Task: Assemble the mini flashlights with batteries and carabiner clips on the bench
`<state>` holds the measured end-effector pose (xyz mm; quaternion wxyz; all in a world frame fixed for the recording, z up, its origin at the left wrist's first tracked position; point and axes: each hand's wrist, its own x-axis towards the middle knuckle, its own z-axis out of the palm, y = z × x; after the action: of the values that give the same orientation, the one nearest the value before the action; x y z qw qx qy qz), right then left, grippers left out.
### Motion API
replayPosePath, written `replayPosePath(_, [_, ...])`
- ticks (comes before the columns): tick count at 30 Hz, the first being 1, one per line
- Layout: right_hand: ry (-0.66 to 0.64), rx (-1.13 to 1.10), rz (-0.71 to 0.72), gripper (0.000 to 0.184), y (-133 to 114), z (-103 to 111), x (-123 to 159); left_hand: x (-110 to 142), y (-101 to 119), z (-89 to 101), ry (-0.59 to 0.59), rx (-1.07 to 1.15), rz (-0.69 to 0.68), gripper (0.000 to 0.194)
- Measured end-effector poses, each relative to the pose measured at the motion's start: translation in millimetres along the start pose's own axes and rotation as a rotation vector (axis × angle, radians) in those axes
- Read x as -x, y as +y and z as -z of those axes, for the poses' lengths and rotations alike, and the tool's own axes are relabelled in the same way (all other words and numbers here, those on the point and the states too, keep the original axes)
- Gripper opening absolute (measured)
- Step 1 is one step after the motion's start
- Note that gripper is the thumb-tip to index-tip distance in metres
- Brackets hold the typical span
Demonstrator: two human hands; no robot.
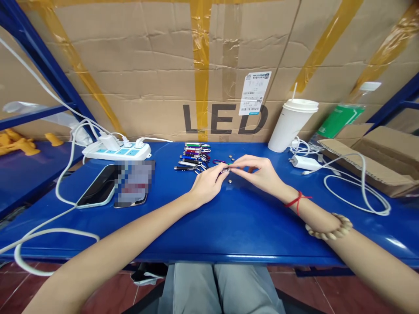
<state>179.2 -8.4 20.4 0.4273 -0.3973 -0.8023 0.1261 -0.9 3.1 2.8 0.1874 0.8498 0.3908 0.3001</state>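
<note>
My left hand point(209, 184) and my right hand point(257, 172) meet fingertip to fingertip above the blue table. Between the left thumb and fingers is a small silvery piece point(226, 169), mostly covered. My right thumb and fingers pinch at its other side; what they grip is too small to name. A purple-blue carabiner clip point(218, 162) shows just beyond the left fingers. One button cell point(230, 156) lies behind the hands, another button cell point(230, 181) in front. Left of them, several keychain flashlights point(188, 161) with carabiner clips lie in a stacked row.
Two phones, one a dark phone point(98, 185), lie left below a white power strip point(121, 150) with cables. A white cup point(291, 124) with a straw, a charger point(306, 162), a green-labelled bottle point(342, 117) and an open cardboard box point(386, 152) stand right. A cardboard wall point(147, 83) closes the back.
</note>
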Motion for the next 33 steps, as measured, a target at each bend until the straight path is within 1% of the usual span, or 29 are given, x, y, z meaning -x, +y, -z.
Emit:
replayPosePath(7, [-0.015, -0.011, 0.026, 0.02, 1.2, 0.7, -0.3, 0.7, -0.1, 0.6, 0.005, 0.006, 0.028, 0.023])
replayPosePath(12, [-0.069, -0.04, 0.087, 0.019, 3.4, 3.0, -0.7, 0.9, -0.4, 0.5, -0.016, 0.003, -0.002, 0.02])
replayPosePath(15, [-0.1, -0.015, 0.106, 0.02, 4.1, 3.8, -1.4, 0.4, -0.9, 0.6, -0.038, 0.024, -0.012, 0.02])
replayPosePath(21, [-0.119, 0.057, 0.114, 0.021, 6.1, 5.5, -1.1, -1.1, -4.1, -0.2, -0.085, 0.082, -0.023, 0.021])
replayPosePath(24, [-0.109, 0.046, 0.126, 0.02, 6.1, 6.9, -1.3, -1.7, -7.0, -2.2, -0.082, 0.152, -0.051, 0.021])
replayPosePath(26, [-0.098, 0.023, 0.11, 0.019, 5.5, 7.8, -2.1, -2.1, -8.4, -3.4, -0.07, 0.177, -0.079, 0.021])
replayPosePath(33, [-0.093, -0.128, 0.051, 0.018, 5.3, 7.2, -2.8, -1.1, -8.4, -2.2, -0.069, 0.107, -0.179, 0.022])
